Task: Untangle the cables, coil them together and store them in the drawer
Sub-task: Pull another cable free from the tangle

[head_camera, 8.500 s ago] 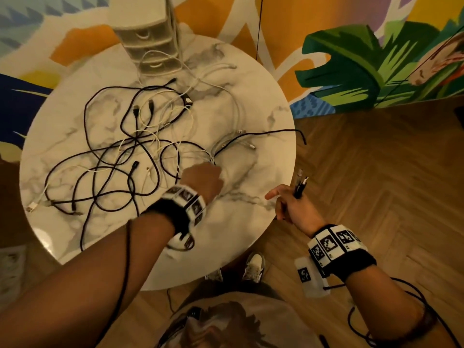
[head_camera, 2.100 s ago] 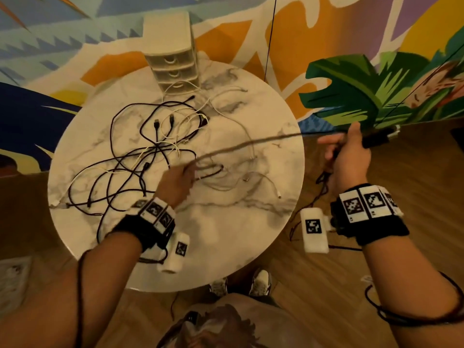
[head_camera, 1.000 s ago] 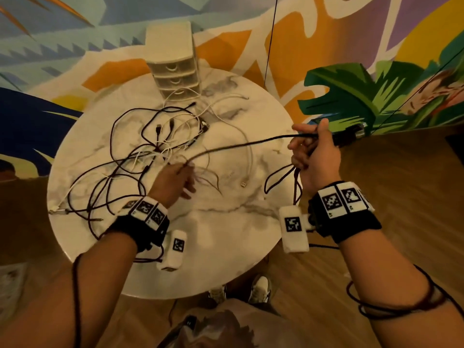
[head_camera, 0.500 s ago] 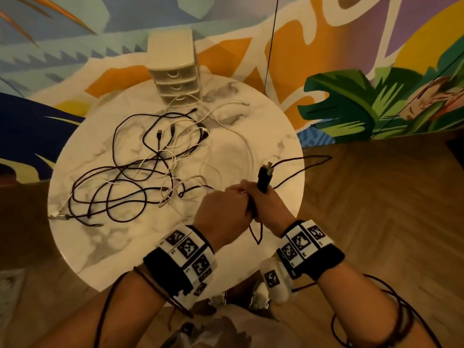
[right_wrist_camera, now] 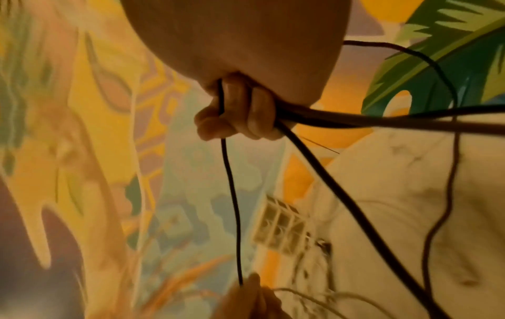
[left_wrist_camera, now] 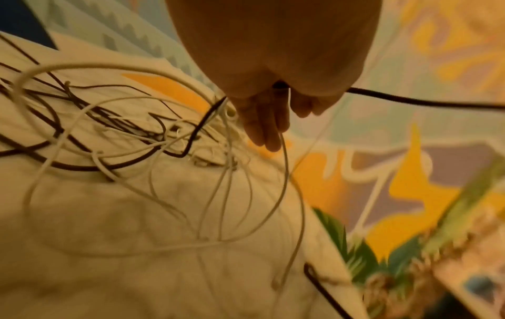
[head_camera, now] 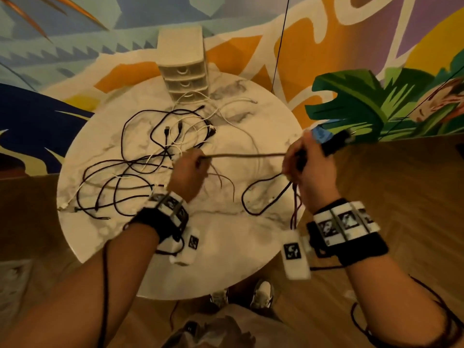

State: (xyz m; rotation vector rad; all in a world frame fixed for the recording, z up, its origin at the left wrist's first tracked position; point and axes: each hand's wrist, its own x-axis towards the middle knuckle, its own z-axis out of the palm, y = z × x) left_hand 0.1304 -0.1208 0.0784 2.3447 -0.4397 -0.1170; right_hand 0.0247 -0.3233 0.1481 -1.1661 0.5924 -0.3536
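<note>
A tangle of black and white cables [head_camera: 155,156] lies on the round marble table [head_camera: 226,259]. A black cable [head_camera: 246,154] is stretched taut between my hands above the table. My left hand [head_camera: 190,169] pinches it near the tangle [left_wrist_camera: 276,86]. My right hand [head_camera: 306,162] grips the other end with gathered loops [head_camera: 266,197] hanging below the fist, its plug [head_camera: 336,143] poking out past the table's right edge. In the right wrist view the fingers [right_wrist_camera: 240,112] curl round several black strands. The small white drawer unit [head_camera: 183,64] stands at the table's far edge, drawers closed.
White cables [left_wrist_camera: 169,194] trail under my left hand. A colourful mural wall [head_camera: 351,59] rises behind the table. Wooden floor [head_camera: 414,197] lies to the right. My shoes [head_camera: 261,292] show below the table's near edge.
Half a second ago both hands met at the table's near right. Now they have parted, the left back to the tangle and the right out to the right, drawing the black cable taut.
</note>
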